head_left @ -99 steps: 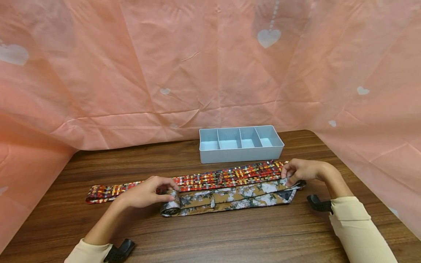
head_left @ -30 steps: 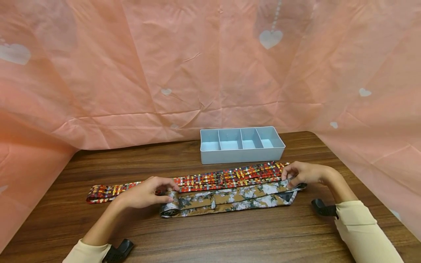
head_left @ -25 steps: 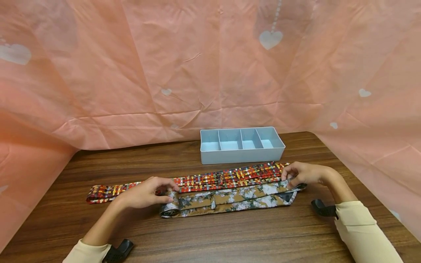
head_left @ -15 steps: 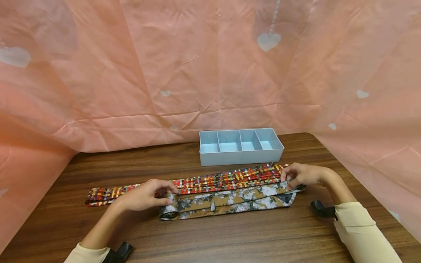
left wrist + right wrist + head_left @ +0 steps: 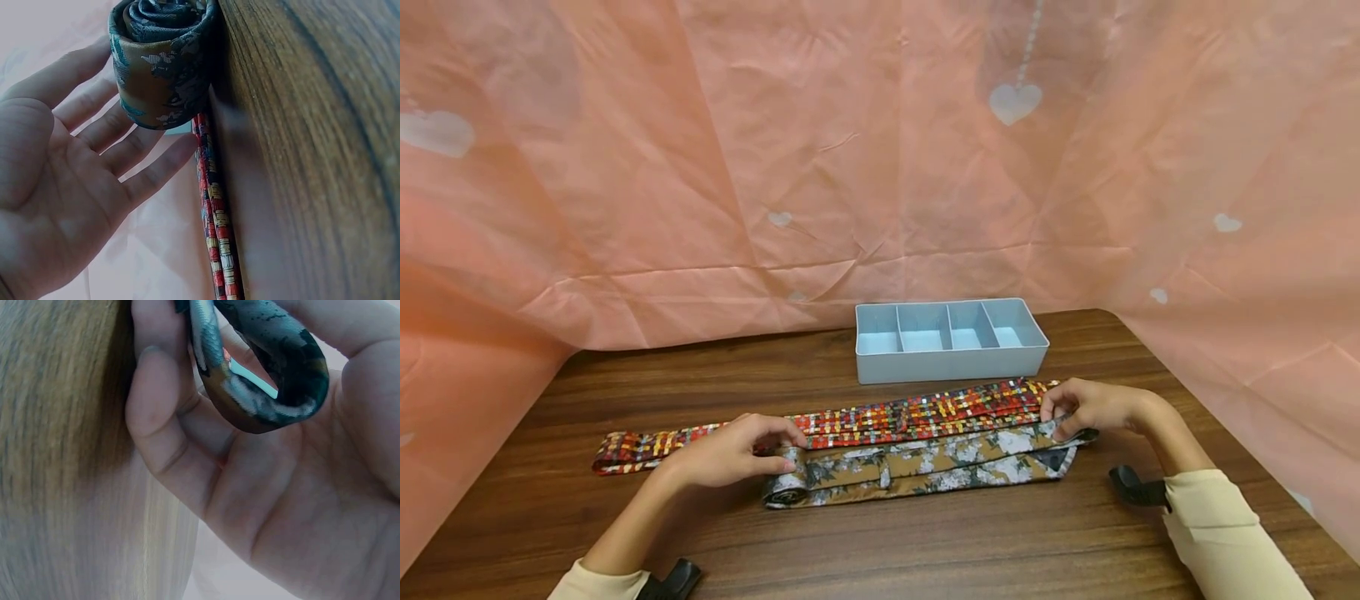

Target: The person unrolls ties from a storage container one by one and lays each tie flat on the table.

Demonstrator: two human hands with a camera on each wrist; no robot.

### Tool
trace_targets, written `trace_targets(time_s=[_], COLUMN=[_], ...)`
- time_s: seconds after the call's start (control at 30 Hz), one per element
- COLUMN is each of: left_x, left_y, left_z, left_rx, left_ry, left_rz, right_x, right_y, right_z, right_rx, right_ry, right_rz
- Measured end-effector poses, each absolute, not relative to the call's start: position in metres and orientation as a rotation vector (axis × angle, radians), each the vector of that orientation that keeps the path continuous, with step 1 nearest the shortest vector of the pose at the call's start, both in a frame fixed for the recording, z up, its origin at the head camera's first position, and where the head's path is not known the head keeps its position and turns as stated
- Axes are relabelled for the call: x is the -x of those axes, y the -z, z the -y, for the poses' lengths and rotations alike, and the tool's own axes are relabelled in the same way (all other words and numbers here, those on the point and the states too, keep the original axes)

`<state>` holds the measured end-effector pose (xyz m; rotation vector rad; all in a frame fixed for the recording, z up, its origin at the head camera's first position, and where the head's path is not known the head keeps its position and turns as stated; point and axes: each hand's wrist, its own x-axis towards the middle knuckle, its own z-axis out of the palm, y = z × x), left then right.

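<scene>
A brown necktie with white flowers lies folded lengthwise on the table, its left end wound into a small roll. My left hand holds that roll between thumb and fingers. In the left wrist view the coiled roll stands on its edge with the fingers along its side. At the tie's right end my right hand pinches the fabric, where it bends into a loop in the right wrist view. Just behind lies a red and yellow woven-pattern necktie, also folded lengthwise.
A pale blue organizer box with several compartments stands behind the ties, with nothing in them. A peach curtain with white hearts hangs around the back and sides of the wooden table.
The head view has tilted up slightly, so the scene sits a little lower. Both hands keep hold of the flowered necktie at nearly the same spots; the roll looks the same size.
</scene>
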<state>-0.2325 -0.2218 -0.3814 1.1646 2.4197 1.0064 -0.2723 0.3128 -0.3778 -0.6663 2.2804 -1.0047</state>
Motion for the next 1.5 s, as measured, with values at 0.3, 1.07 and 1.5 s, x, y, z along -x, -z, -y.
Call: trace_targets(time_s=[0.3,1.07,1.5], left_x=[0.2340,0.2306,0.2295], left_y=[0.3802,0.3790,0.3759], left_z=[0.2213,0.2241,0.2266], left_rx=[-1.168,-1.159,-1.147], left_ry=[-1.006,-0.979,-0.977], left_rz=[-2.405,-2.412,-2.429], right_x=[0.2723,0.2721,0.2714], right_y=[0.3766,0.3779,0.3787], right_z=[-0.3131,-0.3124,-0.3126], right_rx=[0.643,0.676,0.666], right_ry=[0.999,1.004,1.005], right_rz=[-2.275,-2.275,-2.277])
